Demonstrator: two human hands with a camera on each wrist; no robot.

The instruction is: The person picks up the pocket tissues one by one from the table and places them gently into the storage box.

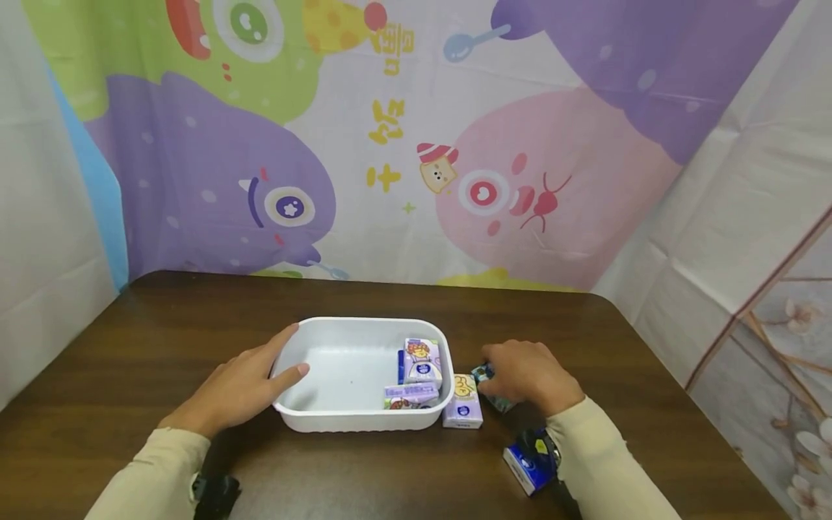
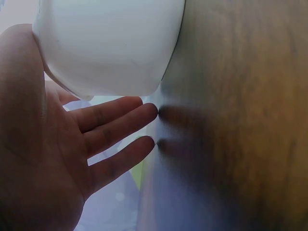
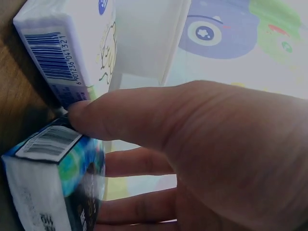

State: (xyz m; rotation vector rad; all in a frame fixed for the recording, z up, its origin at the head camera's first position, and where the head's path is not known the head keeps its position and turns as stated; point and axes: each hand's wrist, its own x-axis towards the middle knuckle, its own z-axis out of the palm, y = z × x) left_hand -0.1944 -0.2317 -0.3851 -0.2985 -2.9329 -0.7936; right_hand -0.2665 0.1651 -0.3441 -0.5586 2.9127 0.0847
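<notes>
A white plastic basin (image 1: 351, 421) stands on the table with several small tissue packs, such as a purple-and-white pack (image 1: 422, 361), at its right end. My left hand (image 1: 237, 386) rests against its left side, thumb over the rim and the other fingers stretched outside. In the left wrist view these fingers (image 2: 120, 127) are straight and spread. To the right, my right hand (image 1: 533, 372) holds a dark blue-green tissue pack (image 3: 53, 163) between thumb and fingers, partly hidden in the head view. Beside it lies another purple-and-white tissue pack (image 1: 463, 412), touching or close to the basin.
A blue tissue pack (image 1: 529, 466) lies beneath my right wrist, nearer the front. The dark wooden table (image 1: 364, 484) ends at a cartoon-print curtain (image 1: 390, 217) behind, and a pale flowered cloth (image 1: 780, 347) hangs on the right.
</notes>
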